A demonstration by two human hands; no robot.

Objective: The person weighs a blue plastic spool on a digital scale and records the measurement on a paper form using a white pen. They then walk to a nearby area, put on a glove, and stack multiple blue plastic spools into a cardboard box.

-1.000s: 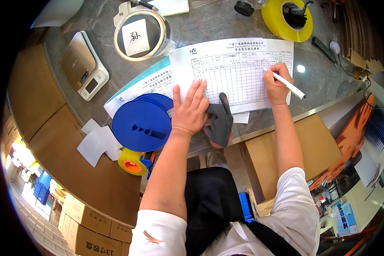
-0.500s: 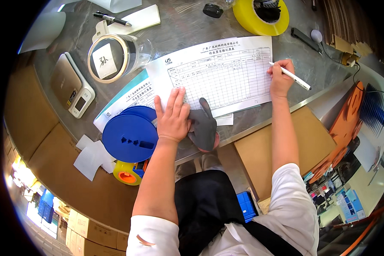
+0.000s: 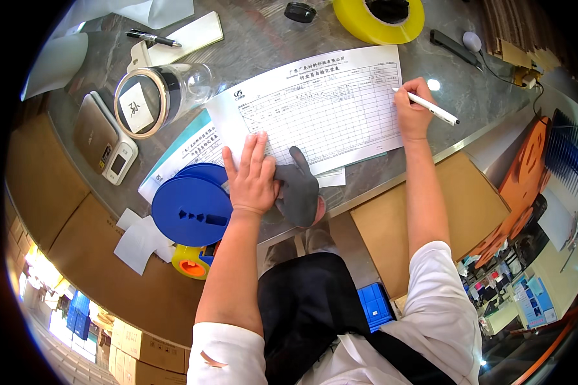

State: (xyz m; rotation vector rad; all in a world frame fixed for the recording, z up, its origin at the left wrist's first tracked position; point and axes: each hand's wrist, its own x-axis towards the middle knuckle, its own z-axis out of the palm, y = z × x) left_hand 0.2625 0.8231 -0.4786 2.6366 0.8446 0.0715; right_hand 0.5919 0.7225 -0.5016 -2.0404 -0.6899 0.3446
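Observation:
A printed record form (image 3: 315, 138) with a ruled grid lies on the grey table, over other sheets (image 3: 199, 142) and a teal folder. My left hand (image 3: 253, 176) rests on the form's lower left part, fingers stretched out flat. Beside its thumb lies a grey-palmed work glove (image 3: 298, 189), partly over the form's lower edge. My right hand (image 3: 413, 109) holds a white pen (image 3: 435, 109) at the form's right side. The pen's tip is close to the paper; whether it touches I cannot tell.
Left of the form are a blue spool (image 3: 189, 208), a clear jar (image 3: 196, 82) on its side and a digital scale (image 3: 103, 138). A black pen (image 3: 154, 37) lies on a notepad. Yellow tape (image 3: 401, 32) and a black bar (image 3: 456, 48) lie at the back. Cardboard (image 3: 430, 212) stands below the front edge.
The whole view has shifted a little, so the table things sit farther left and higher. Both hands keep about the same places on the form.

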